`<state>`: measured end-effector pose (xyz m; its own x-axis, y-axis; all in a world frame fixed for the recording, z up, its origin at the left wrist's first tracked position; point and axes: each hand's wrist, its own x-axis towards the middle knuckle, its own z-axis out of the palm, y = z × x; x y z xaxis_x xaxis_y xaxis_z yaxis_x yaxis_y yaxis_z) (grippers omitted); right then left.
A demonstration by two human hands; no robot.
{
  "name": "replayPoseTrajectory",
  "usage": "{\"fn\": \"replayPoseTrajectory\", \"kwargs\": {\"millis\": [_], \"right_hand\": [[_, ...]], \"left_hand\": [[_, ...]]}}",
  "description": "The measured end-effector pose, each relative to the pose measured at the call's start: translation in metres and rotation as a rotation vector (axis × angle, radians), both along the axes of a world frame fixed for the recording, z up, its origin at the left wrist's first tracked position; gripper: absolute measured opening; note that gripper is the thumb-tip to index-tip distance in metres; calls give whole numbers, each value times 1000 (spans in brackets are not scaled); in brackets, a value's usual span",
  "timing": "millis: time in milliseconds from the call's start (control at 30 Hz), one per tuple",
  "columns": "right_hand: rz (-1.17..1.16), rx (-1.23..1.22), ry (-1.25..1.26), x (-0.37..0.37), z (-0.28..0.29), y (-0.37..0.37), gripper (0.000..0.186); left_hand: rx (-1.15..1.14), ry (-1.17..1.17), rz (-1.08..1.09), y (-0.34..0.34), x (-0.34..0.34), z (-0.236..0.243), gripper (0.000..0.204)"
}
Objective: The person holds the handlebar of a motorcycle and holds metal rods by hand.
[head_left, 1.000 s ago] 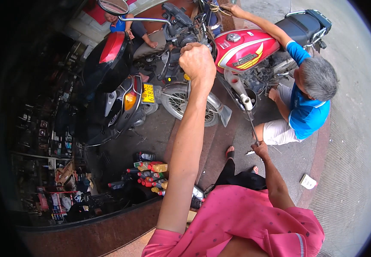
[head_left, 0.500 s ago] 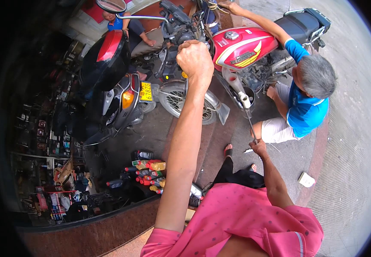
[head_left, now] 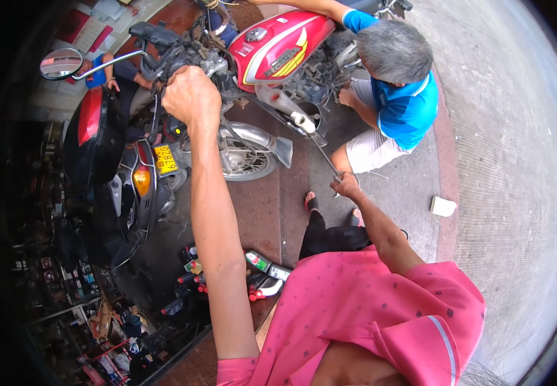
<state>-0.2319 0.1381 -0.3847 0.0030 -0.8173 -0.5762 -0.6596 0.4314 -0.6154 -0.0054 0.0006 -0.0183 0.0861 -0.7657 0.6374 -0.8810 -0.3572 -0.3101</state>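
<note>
My left hand (head_left: 190,96) is a closed fist on the handlebar of the red-tanked motorcycle (head_left: 281,45), its grip mostly covered by my fingers. My right hand (head_left: 346,186) grips a long metal rod (head_left: 323,154), which runs up to a metal cylinder with a pale sleeve (head_left: 304,122) beside the engine (head_left: 314,87). The front wheel (head_left: 256,159) stands below my left hand's side of the bike. A person in a blue polo (head_left: 404,109) squats at the right, one arm stretched over the tank, the other hand near the engine.
A scooter with a black top box (head_left: 92,164) stands at the left, beside another seated person (head_left: 101,71). Bottles (head_left: 265,283) lie near my feet, partly hidden by my arm. A dark display of assorted parts (head_left: 66,283) lines the lower left. A white container (head_left: 443,206) lies on the pavement.
The view has shifted, so the motorcycle and squatting person now appear higher and further left. Both my hands keep their grips, with little visible movement relative to the bike.
</note>
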Motion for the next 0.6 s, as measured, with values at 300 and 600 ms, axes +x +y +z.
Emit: {"fn": "replayPoseTrajectory", "kwargs": {"millis": [300,600], "right_hand": [[-7,34,-49,1,11,1,41],[-4,-21,-44,-1,6,1,33]], "left_hand": [[9,18,-6,4,0,1,18],[-6,3,-11,3,1,1,18]]}}
